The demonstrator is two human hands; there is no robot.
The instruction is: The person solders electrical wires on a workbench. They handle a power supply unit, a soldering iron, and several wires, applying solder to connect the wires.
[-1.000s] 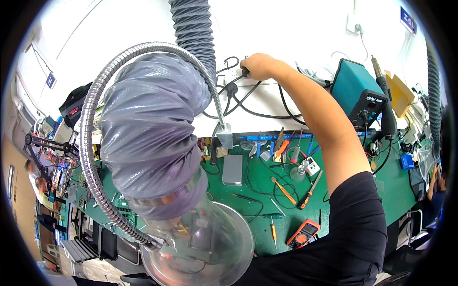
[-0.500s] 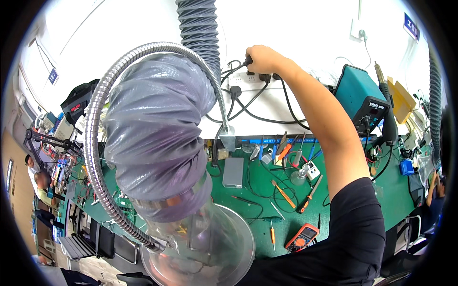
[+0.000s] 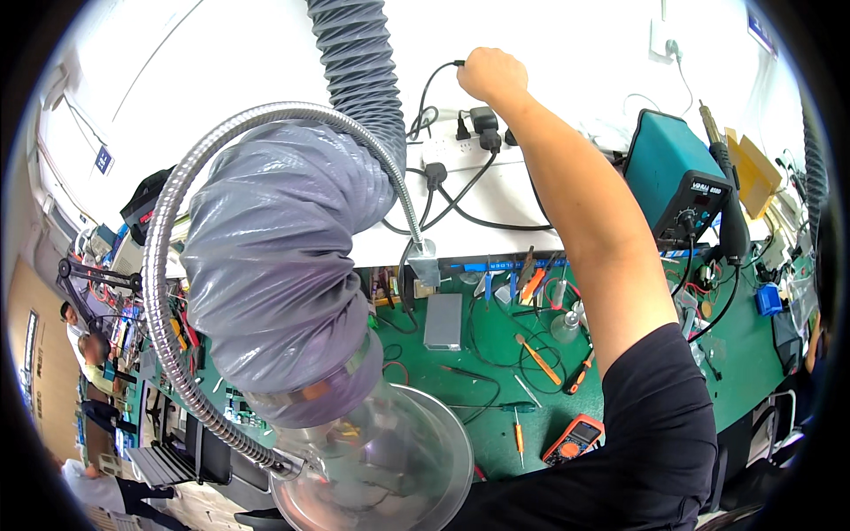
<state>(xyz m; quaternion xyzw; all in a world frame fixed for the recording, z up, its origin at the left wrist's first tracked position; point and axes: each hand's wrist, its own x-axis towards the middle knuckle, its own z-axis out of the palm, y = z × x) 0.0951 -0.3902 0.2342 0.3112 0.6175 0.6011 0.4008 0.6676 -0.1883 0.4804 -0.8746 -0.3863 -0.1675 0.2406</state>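
Observation:
My right hand (image 3: 492, 75) is raised over the back shelf, its fingers closed around the end of a black power cable (image 3: 428, 88). The plug end is mostly hidden in my fist. Below the hand lies a white power strip (image 3: 450, 157), which the hand does not touch. Black plugs (image 3: 485, 128) sit in the strip at its right part, and another black plug (image 3: 434, 174) is at its front left. My left hand is out of view.
A grey fume duct (image 3: 283, 257) with a clear hood (image 3: 381, 460) fills the left centre. A teal soldering station (image 3: 677, 173) stands right of my arm. On the green mat lie a grey box (image 3: 443, 320), a red multimeter (image 3: 573, 440) and an orange-handled screwdriver (image 3: 519, 434).
My right hand has lifted up and away from the power strip, carrying the cable end with it. More of the strip and its plugs now shows. The view has shifted slightly.

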